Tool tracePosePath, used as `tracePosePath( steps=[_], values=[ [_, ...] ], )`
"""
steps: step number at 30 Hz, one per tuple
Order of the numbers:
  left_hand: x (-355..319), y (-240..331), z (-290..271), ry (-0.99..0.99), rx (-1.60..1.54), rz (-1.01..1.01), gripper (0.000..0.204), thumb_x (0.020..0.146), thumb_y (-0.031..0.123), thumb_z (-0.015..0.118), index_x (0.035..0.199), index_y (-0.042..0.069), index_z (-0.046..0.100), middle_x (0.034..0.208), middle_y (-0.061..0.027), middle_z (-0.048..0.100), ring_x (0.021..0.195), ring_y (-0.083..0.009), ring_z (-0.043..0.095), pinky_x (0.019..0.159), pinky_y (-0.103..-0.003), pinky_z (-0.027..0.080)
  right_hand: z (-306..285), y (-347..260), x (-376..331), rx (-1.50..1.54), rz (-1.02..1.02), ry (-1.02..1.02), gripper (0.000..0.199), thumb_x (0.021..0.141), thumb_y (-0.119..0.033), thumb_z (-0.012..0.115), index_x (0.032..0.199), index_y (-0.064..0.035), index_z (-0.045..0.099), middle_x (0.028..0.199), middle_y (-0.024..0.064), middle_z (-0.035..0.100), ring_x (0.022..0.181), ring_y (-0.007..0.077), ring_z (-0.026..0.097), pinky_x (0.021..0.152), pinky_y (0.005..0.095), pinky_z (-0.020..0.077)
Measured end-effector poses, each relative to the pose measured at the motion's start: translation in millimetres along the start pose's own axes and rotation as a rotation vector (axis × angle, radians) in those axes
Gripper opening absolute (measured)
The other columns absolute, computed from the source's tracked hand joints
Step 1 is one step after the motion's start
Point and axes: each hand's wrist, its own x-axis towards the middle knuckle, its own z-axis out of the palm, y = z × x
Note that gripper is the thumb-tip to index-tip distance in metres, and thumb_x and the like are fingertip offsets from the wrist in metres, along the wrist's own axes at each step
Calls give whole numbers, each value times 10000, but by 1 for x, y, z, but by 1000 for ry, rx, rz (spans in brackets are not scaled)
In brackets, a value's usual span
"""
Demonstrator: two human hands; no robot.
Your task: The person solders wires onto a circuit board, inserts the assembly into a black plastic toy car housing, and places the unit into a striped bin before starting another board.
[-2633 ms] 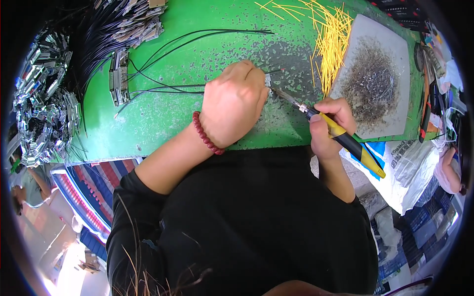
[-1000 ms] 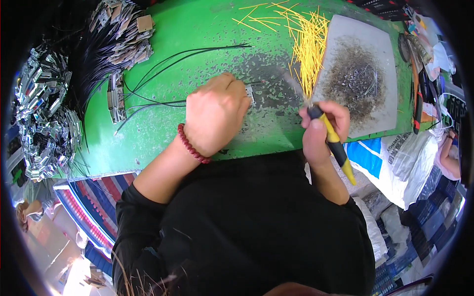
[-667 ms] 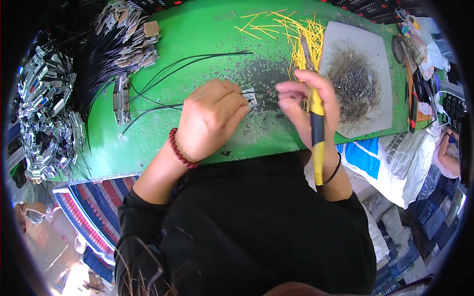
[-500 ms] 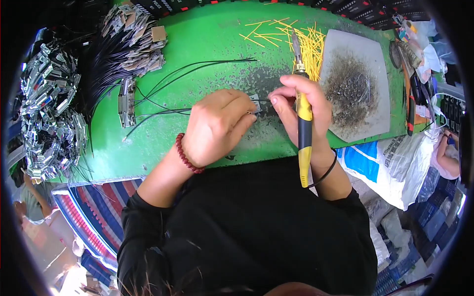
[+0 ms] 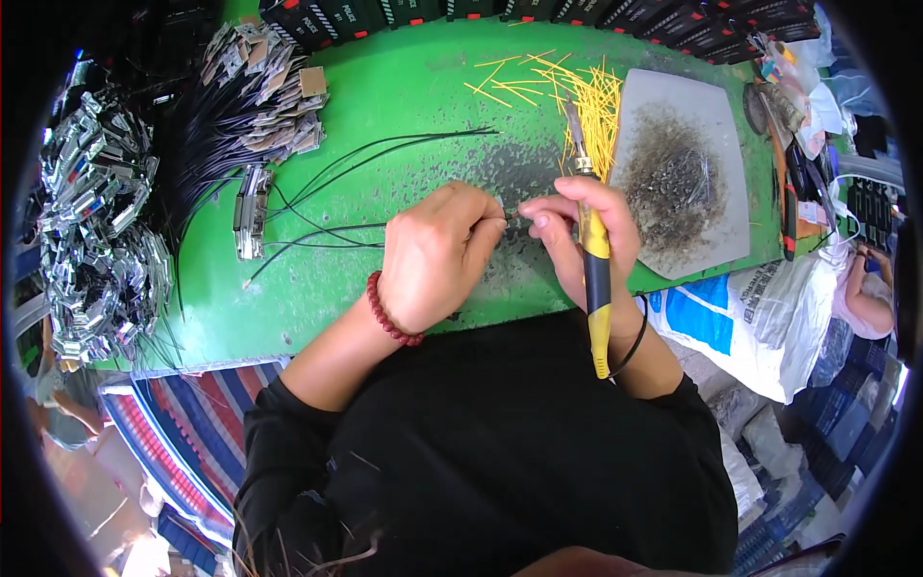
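My left hand (image 5: 444,240) is closed in a pinch around thin black wires (image 5: 332,234), their ends hidden by the fingers. A tiny pale bit shows at its fingertips, too small to name. My right hand (image 5: 608,226) holds a yellow-and-black soldering iron (image 5: 597,279), its metal tip pointing away from me toward the far side. The right thumb and forefinger sit just right of the left fingertips. Left of my hands, the wires run to a shiny metal-cased part (image 5: 252,212) lying on the green table (image 5: 375,183).
Yellow sticks (image 5: 598,106) lie scattered beyond the iron. A grey board (image 5: 692,91) with a dark, burnt-looking patch is at right. Piled at left are shiny metal cases (image 5: 96,212) and small wired boards (image 5: 274,91). Black boxes (image 5: 423,10) line the far edge.
My left hand has shifted slightly right and the pale piece at its fingertips is now mostly covered. My right hand still holds the iron and has barely moved.
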Motion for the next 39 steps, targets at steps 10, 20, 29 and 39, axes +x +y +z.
tracePosePath(
  steps=[10, 20, 29, 39],
  values=[
    [-2, 1, 4, -34, 36, -1, 80, 767, 68, 712, 807, 68, 642, 789, -86, 622, 698, -283, 628, 584, -364, 505, -4, -2, 8, -130, -13, -68, 276, 933, -23, 585, 1196, -18, 499, 839, 116, 694, 611, 64, 547, 564, 188, 452],
    [2, -13, 23, -17, 259, 62, 105, 722, -13, 682, 752, 30, 591, 804, -98, 624, 732, -291, 621, 626, -358, 506, -77, -9, -42, -92, 176, 210, 573, 937, -487, 524, 1110, 41, 664, 831, 91, 653, 607, 91, 541, 543, 220, 405],
    [4, -17, 23, -59, 150, 32, 121, 698, -67, 678, 744, 12, 598, 796, -124, 642, 750, -295, 631, 647, -360, 520, -110, -8, -54, 80, 276, 467, 291, 831, -164, 592, 1012, 61, 559, 846, 75, 573, 635, 77, 490, 585, 192, 377],
    [4, 1, 15, 1, 113, 126, 180, 677, -58, 739, 776, 26, 614, 819, -107, 648, 754, -267, 637, 655, -348, 524, -38, -13, -23, 36, 277, -29, 258, 873, -37, 672, 1128, -47, 631, 792, 51, 668, 671, 100, 669, 567, 220, 516]
  ],
)
